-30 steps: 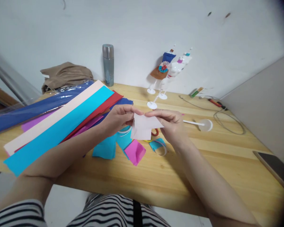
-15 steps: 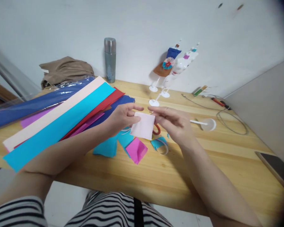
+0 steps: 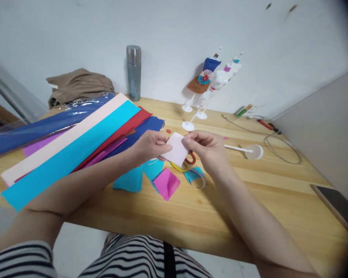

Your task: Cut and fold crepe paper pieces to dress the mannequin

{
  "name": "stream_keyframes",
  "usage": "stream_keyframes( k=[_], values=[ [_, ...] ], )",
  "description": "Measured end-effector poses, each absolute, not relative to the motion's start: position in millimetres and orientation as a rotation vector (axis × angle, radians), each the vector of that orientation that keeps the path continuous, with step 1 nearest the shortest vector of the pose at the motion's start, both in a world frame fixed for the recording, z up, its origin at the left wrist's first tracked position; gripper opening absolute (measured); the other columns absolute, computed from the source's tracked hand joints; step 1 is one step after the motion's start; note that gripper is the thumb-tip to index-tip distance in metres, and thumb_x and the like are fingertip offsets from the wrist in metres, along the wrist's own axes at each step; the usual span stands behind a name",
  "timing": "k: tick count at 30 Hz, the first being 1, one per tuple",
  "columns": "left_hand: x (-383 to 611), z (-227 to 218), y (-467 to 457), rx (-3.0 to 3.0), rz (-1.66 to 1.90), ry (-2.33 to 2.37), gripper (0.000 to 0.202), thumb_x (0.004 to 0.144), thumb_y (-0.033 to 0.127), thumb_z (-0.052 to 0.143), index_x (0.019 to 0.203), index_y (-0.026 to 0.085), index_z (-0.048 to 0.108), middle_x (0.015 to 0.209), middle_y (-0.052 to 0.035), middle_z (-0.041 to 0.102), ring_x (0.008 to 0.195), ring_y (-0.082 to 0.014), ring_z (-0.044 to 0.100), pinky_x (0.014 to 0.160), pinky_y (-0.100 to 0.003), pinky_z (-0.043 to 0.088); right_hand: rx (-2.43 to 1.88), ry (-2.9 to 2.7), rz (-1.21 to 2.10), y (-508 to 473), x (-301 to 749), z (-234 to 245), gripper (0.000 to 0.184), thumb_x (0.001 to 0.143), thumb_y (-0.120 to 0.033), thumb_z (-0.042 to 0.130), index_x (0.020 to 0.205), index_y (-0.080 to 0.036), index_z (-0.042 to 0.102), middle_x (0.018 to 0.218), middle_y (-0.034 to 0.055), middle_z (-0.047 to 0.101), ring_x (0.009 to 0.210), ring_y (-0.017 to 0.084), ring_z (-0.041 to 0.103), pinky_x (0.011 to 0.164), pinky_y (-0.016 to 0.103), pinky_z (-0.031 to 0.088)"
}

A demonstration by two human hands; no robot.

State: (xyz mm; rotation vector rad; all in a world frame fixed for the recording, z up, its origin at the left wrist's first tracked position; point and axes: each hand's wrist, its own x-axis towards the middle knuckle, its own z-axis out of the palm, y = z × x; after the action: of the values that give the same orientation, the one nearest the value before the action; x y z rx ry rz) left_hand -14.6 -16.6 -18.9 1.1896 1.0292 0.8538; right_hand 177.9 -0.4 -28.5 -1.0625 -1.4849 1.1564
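Note:
A pale pink square of paper [image 3: 176,150] is held up between both hands over the table. My left hand [image 3: 154,145] pinches its left edge between thumb and fingers. At its upper right corner, the thumb and forefinger of my right hand [image 3: 206,146] are closed on it. Below the square lie scissors with red and yellow handles [image 3: 179,167], partly hidden. A magenta paper square [image 3: 166,183], blue paper pieces [image 3: 128,179] and a small blue piece with a white ring [image 3: 196,177] rest on the table nearby.
Long coloured paper strips [image 3: 75,144] cover the left side. Behind stand a thermos [image 3: 133,73] and small decorated dress-form stands [image 3: 204,79]. A white stand [image 3: 253,151], a cable [image 3: 281,154] and a phone [image 3: 335,204] lie to the right.
The pink square has turned and tilted between my hands. My right hand's fingers have closed from a looser, stretched pose onto its corner, and my left forefinger has curled in.

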Motion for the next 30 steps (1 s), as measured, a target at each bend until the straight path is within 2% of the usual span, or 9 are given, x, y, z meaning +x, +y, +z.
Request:
stream_keyframes(
  k=[6,11,13,16,21,26,30],
  values=[
    [-16.8,-9.6,-12.8,1.145,0.947,1.208,0.009,0.082,0.010,0.067,0.074,0.012,0.068,0.057,0.0010,0.068,0.047,-0.0092,0.060,0.048,-0.018,0.049,-1.064,-1.504,1.226,5.2,181.6,-28.8,0.025,0.067,-0.040,0.085,0.066,-0.022,0.068,0.051,-0.0009,0.063,0.044,0.012,0.052,0.043,0.026,0.040],
    [-17.1,-12.3,-13.1,1.156,0.933,1.132,0.007,0.079,0.017,0.076,0.078,0.012,0.070,0.064,-0.0011,0.072,0.057,-0.0119,0.067,0.053,-0.019,0.052,-1.087,-1.381,1.174,5.9,179.2,-31.6,0.024,0.068,-0.038,0.083,0.062,-0.023,0.066,0.047,-0.0024,0.059,0.043,0.011,0.050,0.045,0.026,0.039],
    [-15.5,-14.6,-13.8,1.169,0.944,1.131,0.008,0.078,0.014,0.076,0.074,0.012,0.069,0.061,-0.0004,0.071,0.054,-0.0100,0.064,0.052,-0.017,0.051,-1.095,-1.318,1.186,5.3,177.6,-32.8,0.023,0.066,-0.037,0.084,0.062,-0.022,0.066,0.048,-0.0021,0.059,0.043,0.011,0.050,0.044,0.026,0.039],
    [-13.8,-16.3,-14.8,1.168,0.958,1.178,0.020,0.085,0.011,0.069,0.064,0.012,0.066,0.055,-0.0001,0.067,0.047,-0.0068,0.058,0.051,-0.015,0.047,-1.099,-1.279,1.219,4.1,176.3,-33.7,0.023,0.065,-0.035,0.085,0.063,-0.022,0.066,0.050,-0.0017,0.061,0.043,0.011,0.051,0.045,0.026,0.039],
    [-15.3,-15.7,-14.8,1.129,0.953,1.157,0.027,0.092,0.016,0.062,0.067,0.011,0.070,0.062,-0.0041,0.072,0.054,-0.0102,0.067,0.054,-0.017,0.052,-1.085,-1.290,1.272,4.1,178.1,-34.3,0.022,0.066,-0.035,0.085,0.064,-0.024,0.067,0.050,-0.0022,0.061,0.046,0.013,0.053,0.048,0.027,0.041],
    [-16.0,-14.1,-14.2,1.123,1.008,1.146,0.017,0.085,0.012,0.070,0.069,0.012,0.068,0.060,-0.0007,0.070,0.049,-0.0075,0.063,0.050,-0.015,0.049,-1.090,-1.293,1.292,5.4,178.9,-35.9,0.024,0.068,-0.037,0.084,0.064,-0.023,0.064,0.051,-0.0020,0.060,0.045,0.012,0.052,0.048,0.027,0.042],
    [-15.9,-14.0,-13.0,1.131,0.989,1.171,0.024,0.080,0.012,0.077,0.061,0.012,0.063,0.054,0.0002,0.066,0.046,-0.0071,0.061,0.048,-0.014,0.046,-1.070,-1.292,1.319,4.3,176.8,-33.7,0.026,0.066,-0.038,0.084,0.063,-0.021,0.064,0.051,-0.0020,0.061,0.045,0.011,0.054,0.048,0.025,0.042]
  ],
)
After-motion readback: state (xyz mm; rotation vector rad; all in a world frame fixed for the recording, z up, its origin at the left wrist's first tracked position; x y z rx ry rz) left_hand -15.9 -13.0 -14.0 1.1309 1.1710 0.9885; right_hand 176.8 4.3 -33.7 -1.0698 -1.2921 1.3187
